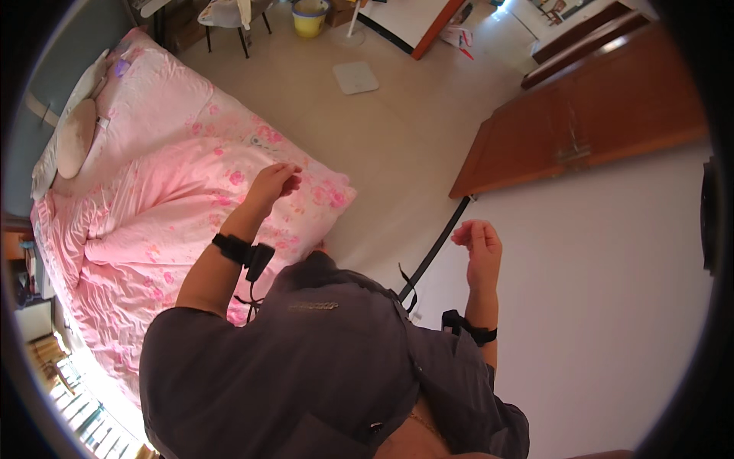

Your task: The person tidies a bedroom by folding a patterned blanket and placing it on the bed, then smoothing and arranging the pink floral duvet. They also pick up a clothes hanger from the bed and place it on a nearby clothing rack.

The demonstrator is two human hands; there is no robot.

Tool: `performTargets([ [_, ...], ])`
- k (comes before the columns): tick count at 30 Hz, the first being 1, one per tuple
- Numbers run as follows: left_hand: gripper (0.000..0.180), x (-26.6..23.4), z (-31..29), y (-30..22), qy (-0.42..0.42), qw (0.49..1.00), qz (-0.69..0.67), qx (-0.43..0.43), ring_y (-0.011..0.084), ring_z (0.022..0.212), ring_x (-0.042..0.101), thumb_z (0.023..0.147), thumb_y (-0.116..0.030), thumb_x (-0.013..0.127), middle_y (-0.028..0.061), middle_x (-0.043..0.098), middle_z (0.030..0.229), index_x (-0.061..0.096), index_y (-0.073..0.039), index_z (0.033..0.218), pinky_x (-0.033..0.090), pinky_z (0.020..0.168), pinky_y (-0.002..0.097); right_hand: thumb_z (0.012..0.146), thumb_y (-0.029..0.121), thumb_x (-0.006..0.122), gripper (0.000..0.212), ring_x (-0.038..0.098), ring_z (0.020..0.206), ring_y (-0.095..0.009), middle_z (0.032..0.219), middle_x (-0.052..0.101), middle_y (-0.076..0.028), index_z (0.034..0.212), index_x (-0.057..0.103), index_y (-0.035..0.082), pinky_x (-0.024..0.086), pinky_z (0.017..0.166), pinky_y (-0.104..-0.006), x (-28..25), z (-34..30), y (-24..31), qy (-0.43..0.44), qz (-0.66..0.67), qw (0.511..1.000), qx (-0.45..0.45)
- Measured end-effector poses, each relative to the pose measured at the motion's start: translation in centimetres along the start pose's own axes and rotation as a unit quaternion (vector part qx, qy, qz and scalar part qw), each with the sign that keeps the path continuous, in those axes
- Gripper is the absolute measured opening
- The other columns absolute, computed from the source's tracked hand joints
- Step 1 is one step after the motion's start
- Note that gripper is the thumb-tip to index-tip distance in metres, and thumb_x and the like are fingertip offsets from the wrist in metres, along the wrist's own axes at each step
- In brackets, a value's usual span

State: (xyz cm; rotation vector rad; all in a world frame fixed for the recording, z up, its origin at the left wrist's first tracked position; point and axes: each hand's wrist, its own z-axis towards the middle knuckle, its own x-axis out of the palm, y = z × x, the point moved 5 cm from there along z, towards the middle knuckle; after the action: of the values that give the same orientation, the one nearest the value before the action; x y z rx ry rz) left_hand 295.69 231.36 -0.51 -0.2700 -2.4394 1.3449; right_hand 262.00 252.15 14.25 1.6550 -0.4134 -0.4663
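My left hand [275, 186] is raised over the pink flowered bedding [183, 164], its fingers loosely bent and a little apart. Nothing shows in it. On the other side, my right hand [480, 243] is held up in front of the white wall [589, 275]. Its fingers are partly curled, spread from the thumb, and I see no object there. Each forearm wears a black strap; the left one [243, 252] carries a small black box with a cable. Both hands appear apart from the things around them.
The bed with pillows [78, 138] fills the left side. A brown wooden door [581, 115] stands at the right. Ahead on the floor are a white flat square [355, 77], a yellow bucket [309, 21] and a chair [229, 15]. Dark skirting [437, 245] runs along the wall.
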Motion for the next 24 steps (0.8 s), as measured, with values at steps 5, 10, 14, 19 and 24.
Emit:
performTargets([
  [5, 0.028, 5.6, 8.1, -5.3, -0.001, 1.0, 0.019, 0.017, 0.0094, 0.071, 0.056, 0.088, -0.031, 0.05, 0.0016, 0.06, 0.078, 0.061, -0.007, 0.096, 0.044, 0.064, 0.0219, 0.092, 0.02, 0.045, 0.023, 0.057, 0.067, -0.013, 0.074, 0.059, -0.006, 0.087, 0.055, 0.001, 0.048, 0.066, -0.0265, -4.7, 11.4, -0.4, -0.017, 0.004, 0.999, 0.037],
  [10, 0.029, 5.9, 13.7, -4.6, -0.102, 0.994, -0.016, 0.018, 0.0097, 0.073, 0.056, 0.089, -0.031, 0.049, 0.0023, 0.059, 0.081, 0.059, -0.006, 0.099, 0.044, 0.065, 0.0224, 0.092, 0.021, 0.046, 0.021, 0.056, 0.066, -0.012, 0.075, 0.059, -0.005, 0.087, 0.056, 0.003, 0.047, 0.065, -0.0237, -8.1, 25.0, -0.4, 0.045, -0.021, 0.998, 0.043],
  [14, 0.027, 5.4, 14.1, -2.7, -0.247, 0.963, -0.103, -0.018, 0.0099, 0.071, 0.056, 0.088, -0.028, 0.048, 0.0015, 0.058, 0.078, 0.059, -0.005, 0.098, 0.043, 0.063, 0.0224, 0.092, 0.022, 0.046, 0.022, 0.055, 0.067, -0.011, 0.075, 0.058, -0.004, 0.086, 0.055, 0.003, 0.047, 0.064, -0.0236, -8.0, 36.1, 2.6, 0.135, -0.056, 0.989, 0.019],
  [19, 0.026, 8.1, 12.8, -1.6, -0.329, 0.921, -0.208, -0.015, 0.0098, 0.069, 0.055, 0.088, -0.027, 0.048, 0.0011, 0.058, 0.078, 0.058, -0.005, 0.098, 0.042, 0.063, 0.0221, 0.092, 0.024, 0.046, 0.023, 0.054, 0.067, -0.011, 0.074, 0.056, -0.003, 0.087, 0.056, 0.003, 0.046, 0.064, -0.0238, -3.6, 49.2, 3.3, 0.24, -0.107, 0.965, -0.002],
  [24, 0.025, 7.2, 12.9, 1.1, -0.415, 0.855, -0.31, 0.003, 0.0107, 0.067, 0.056, 0.088, -0.025, 0.049, 0.0024, 0.059, 0.075, 0.058, -0.005, 0.098, 0.043, 0.06, 0.0226, 0.092, 0.023, 0.046, 0.025, 0.056, 0.068, -0.012, 0.074, 0.057, -0.003, 0.086, 0.056, 0.001, 0.046, 0.065, -0.0244, 11.1, 53.9, 2.5, 0.39, -0.116, 0.914, -0.002],
])
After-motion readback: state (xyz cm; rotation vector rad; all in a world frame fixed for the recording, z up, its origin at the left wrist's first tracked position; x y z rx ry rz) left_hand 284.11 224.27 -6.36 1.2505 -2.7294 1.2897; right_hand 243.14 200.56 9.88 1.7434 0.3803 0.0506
